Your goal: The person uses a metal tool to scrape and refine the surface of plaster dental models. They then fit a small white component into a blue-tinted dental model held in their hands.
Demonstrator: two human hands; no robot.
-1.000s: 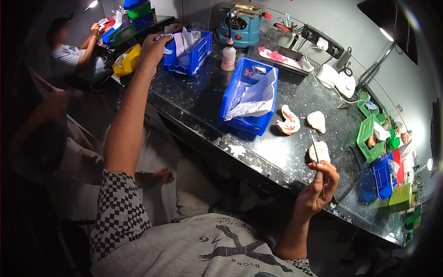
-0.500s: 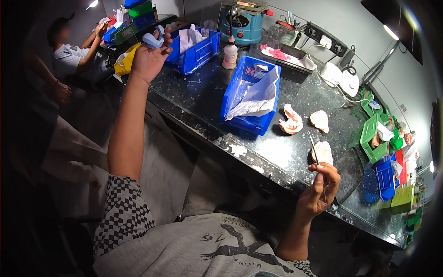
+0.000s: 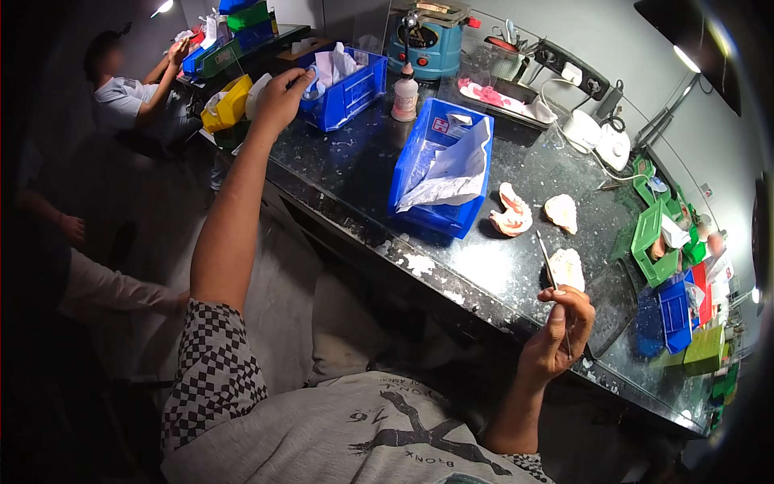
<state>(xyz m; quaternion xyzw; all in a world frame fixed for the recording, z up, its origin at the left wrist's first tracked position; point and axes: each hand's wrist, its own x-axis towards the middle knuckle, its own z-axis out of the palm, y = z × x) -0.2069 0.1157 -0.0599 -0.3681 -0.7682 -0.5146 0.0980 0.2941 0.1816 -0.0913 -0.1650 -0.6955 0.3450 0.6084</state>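
Observation:
My left hand is stretched out at the rear left, its fingers closed on a light-blue curved piece, mostly hidden by the hand. It is at the near left side of a blue bin with papers in it. My right hand, near the table's front edge, grips a thin metal carving tool, tip pointing up and away. Behind that tool lies a pale dental cast. A second pale cast and a horseshoe-shaped pink-and-white dental piece rest farther back.
Mid-table stands another blue bin holding a paper sheet. Behind it are a pinkish bottle, a teal round machine and a dark tray. Green bins line the right. Other people are at the left.
My left hand has turned over and moved slightly right and down, bringing the light-blue piece to the rear blue bin. My right hand keeps its place with the tool.

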